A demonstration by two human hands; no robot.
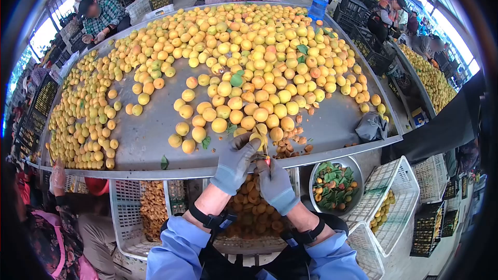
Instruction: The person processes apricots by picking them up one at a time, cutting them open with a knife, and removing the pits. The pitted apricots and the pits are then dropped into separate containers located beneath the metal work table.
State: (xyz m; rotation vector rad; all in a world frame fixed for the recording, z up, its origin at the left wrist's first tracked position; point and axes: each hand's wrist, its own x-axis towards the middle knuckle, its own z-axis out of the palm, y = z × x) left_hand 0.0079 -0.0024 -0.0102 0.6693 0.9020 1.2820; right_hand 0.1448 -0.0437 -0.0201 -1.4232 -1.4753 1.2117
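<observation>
Both my hands wear grey gloves and meet at the near edge of a metal sorting table (pixel 150 140). My left hand (pixel 236 162) grips a yellow apricot (pixel 257 139) at the table edge. My right hand (pixel 275 182) holds a small knife with a red handle (pixel 266 159), its blade up against the apricot. Hundreds of yellow apricots (pixel 244 62) cover the table ahead. A small pile of brown pits (pixel 290 148) lies just right of my hands. Below my hands, a white crate of cut apricot halves (pixel 249 212) is partly hidden by my arms.
A metal bowl (pixel 316 179) of leaves and scraps sits at lower right, beside white crates (pixel 394 186). A grey cloth (pixel 371 127) lies on the table's right corner. A person in pink (pixel 52 238) stands at my left; other people work at the far side. A blue bottle (pixel 319 2) stands far back.
</observation>
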